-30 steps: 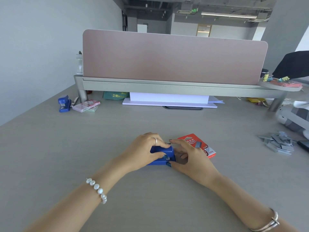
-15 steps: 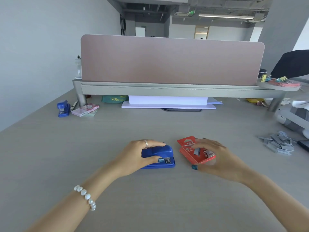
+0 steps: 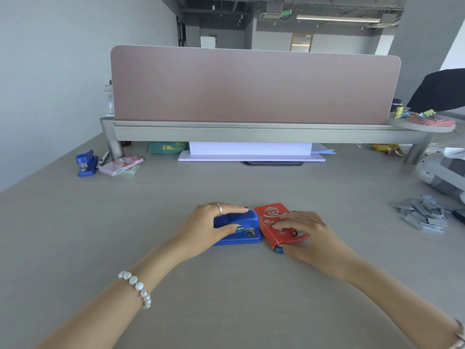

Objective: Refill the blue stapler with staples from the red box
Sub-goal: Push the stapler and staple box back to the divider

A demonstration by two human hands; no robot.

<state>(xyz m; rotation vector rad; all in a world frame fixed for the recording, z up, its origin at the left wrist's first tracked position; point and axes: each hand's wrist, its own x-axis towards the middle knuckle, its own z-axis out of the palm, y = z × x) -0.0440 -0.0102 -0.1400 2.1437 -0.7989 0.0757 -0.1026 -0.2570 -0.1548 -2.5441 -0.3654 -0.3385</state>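
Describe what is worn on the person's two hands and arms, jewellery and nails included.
Both forearms are bare, with no sleeves in view. The left hand has a thin silver ring on one of its fingers, and its wrist carries a bracelet of white pearl-like beads. The right hand shows a silver metal bangle at the wrist. Visible nails on both hands are painted teal blue.
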